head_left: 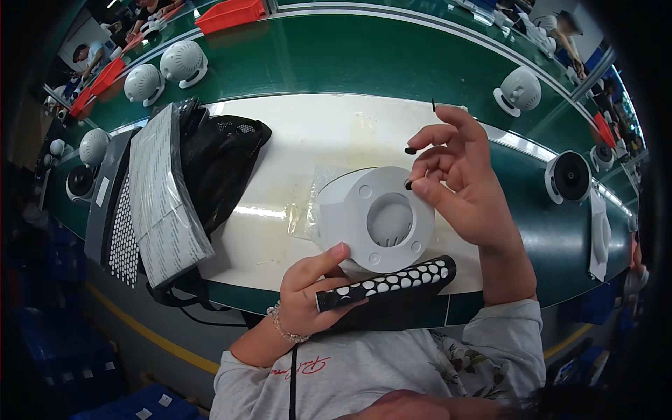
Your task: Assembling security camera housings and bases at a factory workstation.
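A white fan base [334,218] lies with its underside up before me, a round opening in its middle and several shallow round recesses around its rim. My left hand [308,294] is closed around a curled black sheet with white dots [385,284], its thumb resting on the base's near edge. Over the far right side of the base hovers my right hand [462,182], fingers bent. A small black round pad [408,185] sits at its thumb tip, pinched against a finger. Another black pad [410,150] sticks to a fingertip above; a thin dark piece shows at the raised index finger.
At the left, stacked dotted sheets [164,196] lie against a black mesh bag [227,157]. Clear plastic film [302,210] lies by the base. White round fans [183,63] stand along the green conveyor [364,52]. A red bin [229,15] sits beyond. Other people work at the far edges.
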The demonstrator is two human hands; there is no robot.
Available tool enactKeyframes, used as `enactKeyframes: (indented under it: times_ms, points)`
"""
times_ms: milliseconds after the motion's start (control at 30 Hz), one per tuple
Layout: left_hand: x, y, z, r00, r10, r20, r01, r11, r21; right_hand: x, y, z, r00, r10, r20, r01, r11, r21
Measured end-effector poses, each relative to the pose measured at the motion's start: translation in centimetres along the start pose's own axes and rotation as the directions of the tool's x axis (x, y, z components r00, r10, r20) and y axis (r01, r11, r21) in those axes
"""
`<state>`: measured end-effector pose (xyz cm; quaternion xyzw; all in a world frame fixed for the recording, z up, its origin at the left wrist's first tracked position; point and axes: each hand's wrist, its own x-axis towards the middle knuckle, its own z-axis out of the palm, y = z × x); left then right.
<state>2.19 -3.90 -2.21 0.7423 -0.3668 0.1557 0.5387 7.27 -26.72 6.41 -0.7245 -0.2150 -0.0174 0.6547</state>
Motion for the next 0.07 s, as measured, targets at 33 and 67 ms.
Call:
enactKeyframes:
  times_ms: [33,67]
  points:
    - [-0.17,-0.09,0.05,1.0,-0.012,0.0,0.012,1.0,0.003,-0.1,0.04,-0.15,0.999,-0.018,0.039,0.022,0.995,-0.1]
    - [-0.32,-0.29,0.2,1.0,-0.014,-0.008,0.014,1.0,-0.003,-0.35,0.37,-0.5,0.996,-0.06,0.072,0.072,0.981,-0.183]
